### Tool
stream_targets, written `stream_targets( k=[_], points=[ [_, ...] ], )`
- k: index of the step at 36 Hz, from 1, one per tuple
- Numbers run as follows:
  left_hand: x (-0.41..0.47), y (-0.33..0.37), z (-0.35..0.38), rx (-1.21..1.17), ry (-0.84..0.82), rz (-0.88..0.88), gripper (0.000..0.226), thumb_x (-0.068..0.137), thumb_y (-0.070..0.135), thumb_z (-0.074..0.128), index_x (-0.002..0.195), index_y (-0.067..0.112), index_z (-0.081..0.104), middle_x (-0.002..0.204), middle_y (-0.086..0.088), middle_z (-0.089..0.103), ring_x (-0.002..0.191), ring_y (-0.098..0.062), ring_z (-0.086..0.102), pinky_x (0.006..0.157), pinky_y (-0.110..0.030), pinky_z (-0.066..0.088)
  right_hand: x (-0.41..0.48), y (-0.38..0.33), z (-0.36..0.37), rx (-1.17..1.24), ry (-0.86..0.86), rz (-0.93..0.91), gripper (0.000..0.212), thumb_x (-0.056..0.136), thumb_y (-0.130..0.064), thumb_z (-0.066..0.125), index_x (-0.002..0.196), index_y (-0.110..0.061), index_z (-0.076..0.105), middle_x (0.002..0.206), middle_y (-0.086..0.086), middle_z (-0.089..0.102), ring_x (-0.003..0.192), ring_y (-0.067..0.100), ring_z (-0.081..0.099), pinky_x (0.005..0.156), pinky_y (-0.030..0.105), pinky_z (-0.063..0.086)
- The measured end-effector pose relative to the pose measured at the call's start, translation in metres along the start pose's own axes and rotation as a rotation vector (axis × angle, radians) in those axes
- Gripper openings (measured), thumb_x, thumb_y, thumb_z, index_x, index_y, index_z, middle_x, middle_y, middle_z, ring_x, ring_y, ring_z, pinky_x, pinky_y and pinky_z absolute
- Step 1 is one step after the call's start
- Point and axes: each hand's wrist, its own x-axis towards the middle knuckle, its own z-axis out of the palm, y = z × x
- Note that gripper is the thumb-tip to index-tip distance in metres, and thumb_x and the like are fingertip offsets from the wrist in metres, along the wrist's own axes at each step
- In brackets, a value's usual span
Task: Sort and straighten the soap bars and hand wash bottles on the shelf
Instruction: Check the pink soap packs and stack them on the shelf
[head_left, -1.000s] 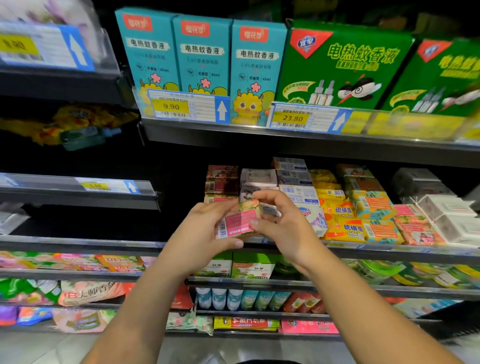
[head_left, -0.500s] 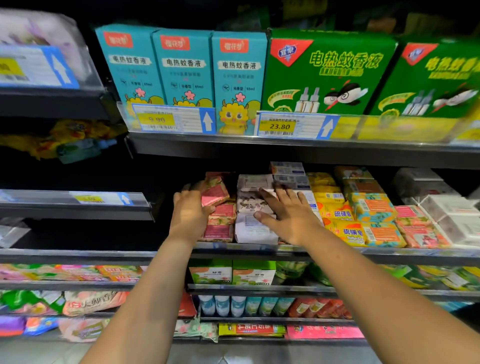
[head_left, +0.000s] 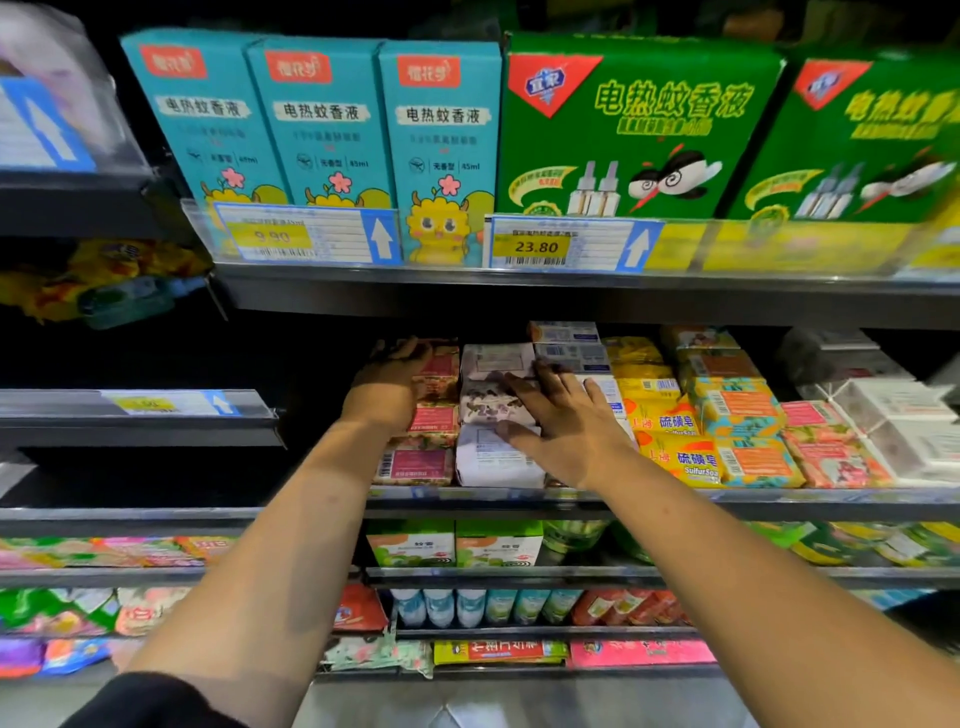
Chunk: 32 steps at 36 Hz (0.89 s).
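Observation:
Stacked soap bars fill the middle shelf (head_left: 779, 500). My left hand (head_left: 387, 387) reaches to the left side of the pink soap stack (head_left: 423, 463), and its fingers curl over the top pink soap bar (head_left: 441, 364), which lies flat on the stack. My right hand (head_left: 563, 423) lies flat with spread fingers on the front of the white soap stack (head_left: 493, 462) beside it. Further right stand yellow sulfur soaps (head_left: 683, 460), orange and teal soaps (head_left: 750, 460), pink floral soaps (head_left: 831, 452) and white soap boxes (head_left: 909, 431).
The shelf above carries teal boxes (head_left: 322, 119) and green boxes (head_left: 639, 124) behind price tags. Below are green and white boxes (head_left: 452, 543), a row of small bottles (head_left: 441, 605) and flat packets. A dark gap lies left of the pink stack.
Both hands held a pink soap bar in front of the shelf. The left hand carried it onto the pink stack and laid it flat, while the right hand moved onto the white stack.

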Motion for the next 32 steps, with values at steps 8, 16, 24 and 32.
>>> stream_targets(
  k=[8, 16, 24, 32],
  points=[
    [-0.025, 0.002, 0.011, -0.091, 0.008, -0.043, 0.056, 0.103, 0.038, 0.044, 0.155, 0.040, 0.024, 0.168, 0.006, 0.007, 0.154, -0.028, -0.005, 0.124, -0.043, 0.009, 0.002, 0.001, 0.004, 0.004, 0.027, -0.003, 0.084, 0.077, -0.091, -0.002, 0.152, -0.054, 0.008, 0.167, -0.002, 0.013, 0.153, 0.025, 0.007, 0.123, 0.051, 0.008],
    [-0.089, 0.033, -0.005, -0.229, 0.056, 0.120, 0.048, 0.104, 0.049, 0.038, 0.150, 0.034, 0.039, 0.161, 0.007, 0.031, 0.150, -0.018, 0.018, 0.121, -0.037, 0.004, 0.001, 0.000, -0.003, 0.047, -0.044, 0.027, 0.080, 0.084, -0.083, 0.010, 0.155, -0.048, 0.014, 0.167, 0.003, 0.016, 0.153, 0.025, 0.007, 0.123, 0.050, 0.006],
    [-0.101, 0.069, 0.001, 0.096, -0.076, 0.221, 0.064, 0.100, 0.063, 0.028, 0.156, 0.033, 0.024, 0.167, 0.006, 0.008, 0.154, -0.020, -0.003, 0.123, -0.050, -0.003, -0.028, 0.027, -0.045, 0.750, -0.055, 0.172, 0.032, 0.099, -0.041, 0.057, 0.116, -0.017, 0.069, 0.121, 0.005, 0.069, 0.111, 0.015, 0.063, 0.093, 0.024, 0.049],
    [-0.098, 0.148, 0.008, 0.049, -0.116, 0.325, 0.068, 0.098, 0.068, 0.019, 0.157, 0.033, 0.020, 0.166, 0.010, 0.015, 0.153, -0.015, 0.008, 0.124, -0.037, 0.001, -0.087, 0.148, -0.054, 0.261, 0.083, 0.149, 0.030, 0.092, -0.040, 0.069, 0.117, -0.023, 0.072, 0.116, 0.005, 0.067, 0.118, 0.023, 0.055, 0.098, 0.032, 0.044]
  ],
)
